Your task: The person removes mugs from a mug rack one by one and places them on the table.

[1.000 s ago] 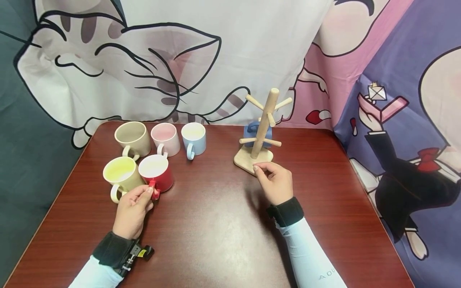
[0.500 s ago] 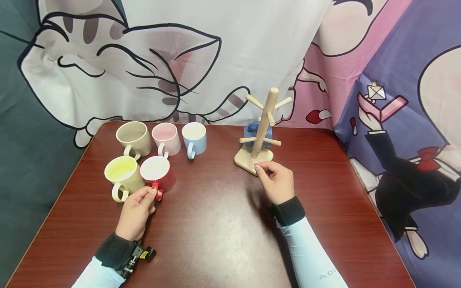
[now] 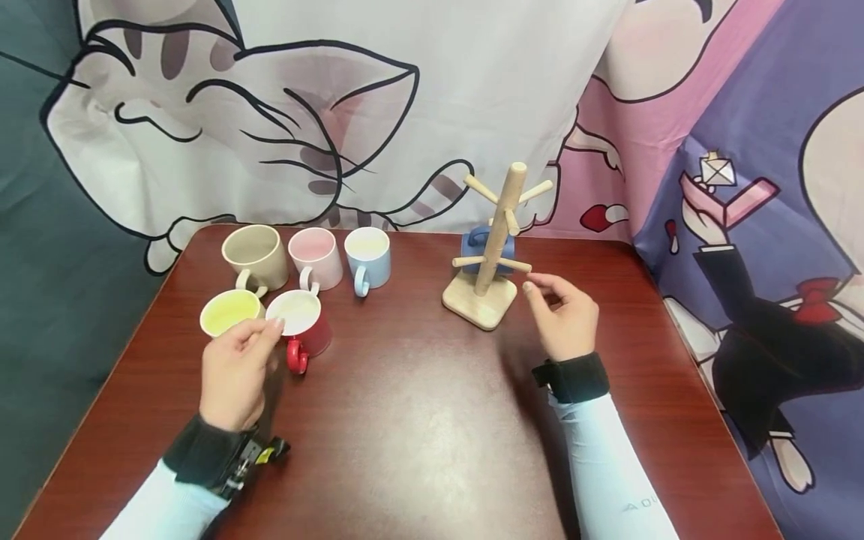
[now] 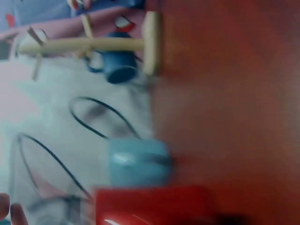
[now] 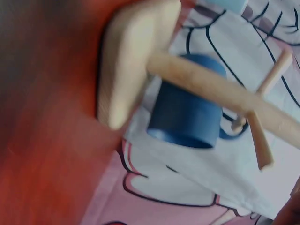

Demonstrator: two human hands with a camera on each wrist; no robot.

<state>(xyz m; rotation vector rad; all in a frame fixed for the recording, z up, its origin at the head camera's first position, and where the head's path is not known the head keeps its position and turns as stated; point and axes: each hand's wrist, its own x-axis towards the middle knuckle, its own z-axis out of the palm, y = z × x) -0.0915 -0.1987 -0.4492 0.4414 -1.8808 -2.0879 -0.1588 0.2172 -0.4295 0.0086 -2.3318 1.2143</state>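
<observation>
My left hand [image 3: 236, 371] hovers in front of the yellow mug [image 3: 223, 311], partly hiding it. Its fingertips overlap the rim of the red mug [image 3: 313, 330] in the head view and hold nothing. That mug stands on the table with its handle toward me. To the right, my right hand [image 3: 565, 319] is beside the wooden mug tree [image 3: 496, 247], thumb and index finger slightly apart near the end of a lower peg. A dark blue mug [image 5: 187, 112] hangs upside down by its handle on the tree's far side.
Behind the red and yellow mugs stand a beige mug [image 3: 259, 259], a pink mug [image 3: 320, 259] and a light blue mug [image 3: 373, 266]. Printed cloth [image 3: 506, 90] hangs along the back edge of the brown table [image 3: 405, 420].
My left hand has let go of the red mug's handle and risen slightly up and left. My right hand has moved right and away from the mug tree's base.
</observation>
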